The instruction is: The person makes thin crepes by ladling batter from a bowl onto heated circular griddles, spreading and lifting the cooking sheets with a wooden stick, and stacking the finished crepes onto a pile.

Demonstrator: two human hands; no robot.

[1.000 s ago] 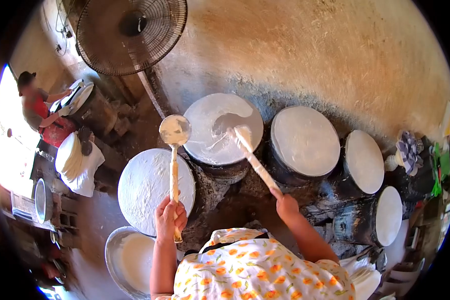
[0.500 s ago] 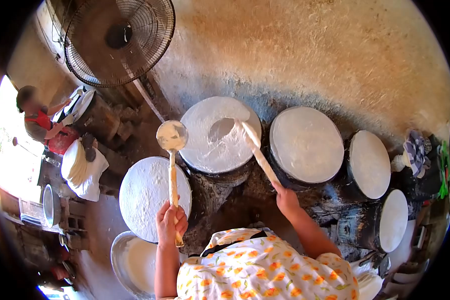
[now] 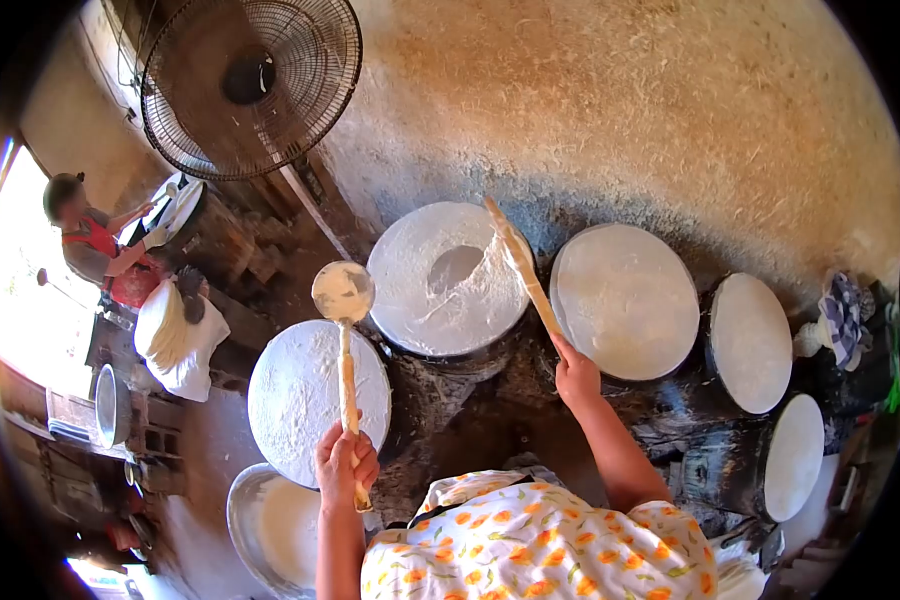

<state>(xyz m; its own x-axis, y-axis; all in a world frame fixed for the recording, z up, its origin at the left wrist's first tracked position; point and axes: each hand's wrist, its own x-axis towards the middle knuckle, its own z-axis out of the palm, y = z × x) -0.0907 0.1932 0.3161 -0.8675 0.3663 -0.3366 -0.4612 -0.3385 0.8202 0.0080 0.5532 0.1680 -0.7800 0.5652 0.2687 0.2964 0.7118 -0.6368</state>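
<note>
Lower left: left hand (image 3: 345,462) clamped low on the ladle (image 3: 343,292), a light, rigid, batter-slick handle. Centre: right hand (image 3: 576,378) closed on the flat wooden spatula (image 3: 518,262), tip over the steaming sheet (image 3: 448,280), which looks thin and tearable.

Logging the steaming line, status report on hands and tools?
Left hand grips round batter-coated wooden ladle above the steamers. Right hand holds flat wooden paddle at the wet round steamer cloth. Nothing between.
</note>
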